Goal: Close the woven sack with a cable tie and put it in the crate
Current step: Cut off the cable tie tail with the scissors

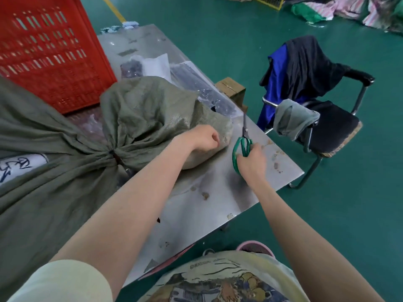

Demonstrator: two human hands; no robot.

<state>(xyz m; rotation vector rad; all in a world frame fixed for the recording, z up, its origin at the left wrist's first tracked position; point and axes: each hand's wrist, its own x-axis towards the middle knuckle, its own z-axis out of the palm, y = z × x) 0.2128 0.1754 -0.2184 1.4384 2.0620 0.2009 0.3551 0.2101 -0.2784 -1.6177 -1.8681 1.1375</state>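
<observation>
A grey-green woven sack (pixel 50 192) lies on the metal table (pixel 207 205), its neck gathered tight by a dark cable tie (pixel 116 159). The loose mouth of the sack (pixel 150 107) fans out beyond the tie. My left hand (pixel 204 138) is a closed fist resting on the edge of that loose mouth; whether it grips the cloth I cannot tell. My right hand (pixel 251 163) holds green-handled scissors (pixel 243 144) by the handles, blades pointing away over the table. The red plastic crate (pixel 48 51) stands at the back left of the table.
Clear bags of dark cable ties (pixel 196 81) and a small bag of dark parts (pixel 132 67) lie behind the sack. A cardboard box (pixel 231 88) sits off the table's far edge. A black chair (pixel 316 105) draped with clothes stands at right. Fabric piles lie far back.
</observation>
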